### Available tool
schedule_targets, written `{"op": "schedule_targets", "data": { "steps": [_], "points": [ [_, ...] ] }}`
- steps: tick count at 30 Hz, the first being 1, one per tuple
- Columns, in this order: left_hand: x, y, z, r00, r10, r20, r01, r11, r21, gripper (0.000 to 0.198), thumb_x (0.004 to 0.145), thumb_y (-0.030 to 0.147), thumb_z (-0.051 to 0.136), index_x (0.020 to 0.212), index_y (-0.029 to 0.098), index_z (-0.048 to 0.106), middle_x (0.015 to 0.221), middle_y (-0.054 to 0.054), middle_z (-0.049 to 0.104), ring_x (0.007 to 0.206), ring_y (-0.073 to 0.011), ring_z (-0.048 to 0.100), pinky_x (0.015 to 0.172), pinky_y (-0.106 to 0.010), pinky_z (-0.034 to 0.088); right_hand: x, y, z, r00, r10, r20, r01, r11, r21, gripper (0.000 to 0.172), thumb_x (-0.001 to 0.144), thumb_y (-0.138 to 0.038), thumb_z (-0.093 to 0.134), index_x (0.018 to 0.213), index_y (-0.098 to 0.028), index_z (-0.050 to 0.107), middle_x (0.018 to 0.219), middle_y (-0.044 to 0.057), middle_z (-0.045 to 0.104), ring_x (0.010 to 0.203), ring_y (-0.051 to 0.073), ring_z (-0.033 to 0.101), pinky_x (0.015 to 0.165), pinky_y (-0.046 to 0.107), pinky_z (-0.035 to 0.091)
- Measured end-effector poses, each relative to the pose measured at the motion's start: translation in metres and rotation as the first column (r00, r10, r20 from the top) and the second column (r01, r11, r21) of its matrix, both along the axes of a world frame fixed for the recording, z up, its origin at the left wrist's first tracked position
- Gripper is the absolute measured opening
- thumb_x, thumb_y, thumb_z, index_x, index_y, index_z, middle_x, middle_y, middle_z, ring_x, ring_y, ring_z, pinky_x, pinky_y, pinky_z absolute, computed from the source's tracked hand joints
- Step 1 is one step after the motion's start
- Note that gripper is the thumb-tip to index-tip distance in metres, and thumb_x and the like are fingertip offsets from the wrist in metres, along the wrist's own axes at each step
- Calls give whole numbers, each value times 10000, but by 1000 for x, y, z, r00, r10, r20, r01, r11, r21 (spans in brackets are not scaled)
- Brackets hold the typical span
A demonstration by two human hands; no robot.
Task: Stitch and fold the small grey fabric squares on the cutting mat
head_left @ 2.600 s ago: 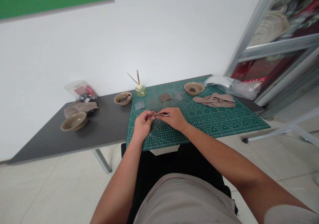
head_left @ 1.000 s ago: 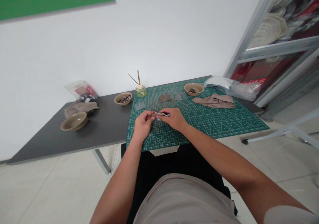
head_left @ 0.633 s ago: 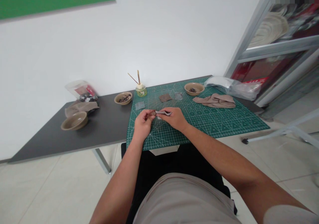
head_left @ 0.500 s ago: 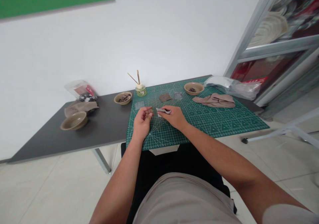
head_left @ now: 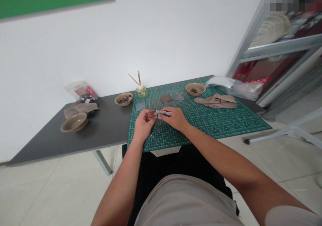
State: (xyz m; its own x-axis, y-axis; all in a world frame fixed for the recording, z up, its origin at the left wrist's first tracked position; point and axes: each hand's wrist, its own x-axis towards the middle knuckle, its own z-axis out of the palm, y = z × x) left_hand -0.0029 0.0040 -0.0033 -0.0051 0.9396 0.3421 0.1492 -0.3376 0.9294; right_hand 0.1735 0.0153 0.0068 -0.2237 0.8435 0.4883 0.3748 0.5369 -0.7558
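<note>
My hands are close together above the green cutting mat [head_left: 221, 127]. My right hand [head_left: 176, 119] pinches a small folded strip of grey-white fabric [head_left: 164, 113] between thumb and fingers. My left hand [head_left: 143, 124] has its fingertips closed at the strip's left end, and the fingers hide that end. On the mat beyond my hands lie a grey-blue square [head_left: 140, 106], a brown square [head_left: 166, 98] and a translucent grey square [head_left: 179, 96], all apart from my hands.
A tan bowl of dark pieces [head_left: 195, 89], beige cloth [head_left: 215, 101] and a plastic bag [head_left: 232, 89] lie at the back right. A jar with sticks [head_left: 142, 91] stands at the mat's far edge. Left on the dark table [head_left: 105, 128] are several bowls, cloth and a bag.
My left hand, opened and drawn away half a second ago, has closed back onto the strip. The strip stays in my right hand's pinch.
</note>
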Motion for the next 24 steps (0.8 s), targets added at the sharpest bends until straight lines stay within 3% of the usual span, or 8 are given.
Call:
{"op": "schedule_targets", "data": {
  "steps": [10, 16, 24],
  "points": [
    [-4, 1, -4, 1000, 17, -17, -18, 999, -51, 149, 694, 264, 749, 810, 195, 686, 866, -30, 751, 806, -177, 685, 802, -328, 538, 0, 4, -1, 996, 84, -25, -84, 996, -2, 107, 843, -306, 717, 895, -237, 779, 870, 7, 769, 802, 161, 687, 743, 266, 471],
    [-4, 0, -3, 993, 62, -99, -64, 998, -24, 93, 702, 266, 732, 745, 208, 672, 856, -11, 746, 818, -183, 678, 823, -339, 536, 1, 4, -2, 996, 81, -32, -82, 996, -44, 103, 826, -308, 734, 861, -222, 780, 791, -4, 756, 732, 147, 667, 689, 251, 449],
    [-3, -2, -1, 994, 68, -88, -69, 998, -12, 94, 709, 266, 730, 715, 208, 657, 848, -11, 737, 820, -178, 672, 827, -328, 525, 0, 2, 0, 997, 75, 5, -75, 997, 18, 102, 849, -295, 708, 894, -223, 765, 841, 1, 747, 765, 144, 658, 706, 250, 442]
  ]
}}
